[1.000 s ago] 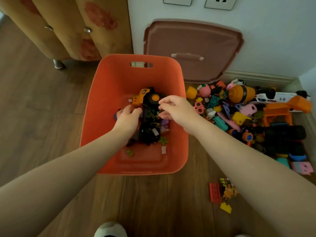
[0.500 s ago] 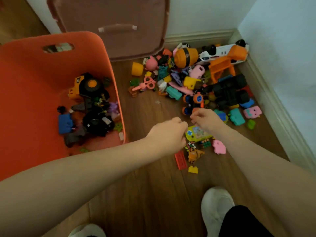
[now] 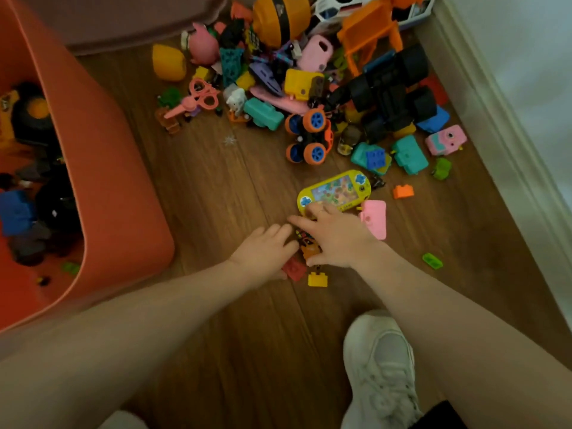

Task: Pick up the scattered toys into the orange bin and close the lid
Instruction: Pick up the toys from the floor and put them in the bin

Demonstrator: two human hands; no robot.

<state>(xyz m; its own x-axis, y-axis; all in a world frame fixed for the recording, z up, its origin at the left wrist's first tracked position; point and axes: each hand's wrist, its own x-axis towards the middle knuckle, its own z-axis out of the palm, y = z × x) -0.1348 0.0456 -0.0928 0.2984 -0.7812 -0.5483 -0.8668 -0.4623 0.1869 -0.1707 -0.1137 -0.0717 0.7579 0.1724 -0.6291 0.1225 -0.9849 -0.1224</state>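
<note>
The orange bin (image 3: 117, 181) stands at the left with several dark and yellow toys inside. Its brown lid (image 3: 123, 17) leans on the wall behind. My left hand (image 3: 263, 252) lies palm down on the floor over a red brick (image 3: 294, 269). My right hand (image 3: 334, 236) reaches down beside it, fingers spread over a small orange toy (image 3: 309, 249) and touching the yellow handheld game (image 3: 335, 190). A yellow brick (image 3: 318, 279) and a pink toy (image 3: 374, 218) lie right next to the hands. Neither hand visibly grips anything.
A big heap of toys fills the corner: an orange-wheeled car (image 3: 309, 137), a black truck (image 3: 390, 91), pink scissors (image 3: 198, 99), teal blocks (image 3: 408, 154). A white baseboard (image 3: 501, 144) runs along the right. My white shoe (image 3: 380, 366) stands on the wooden floor.
My hands left the bin, swung right and came down onto the small toys on the floor. The view has turned right and closer to the pile.
</note>
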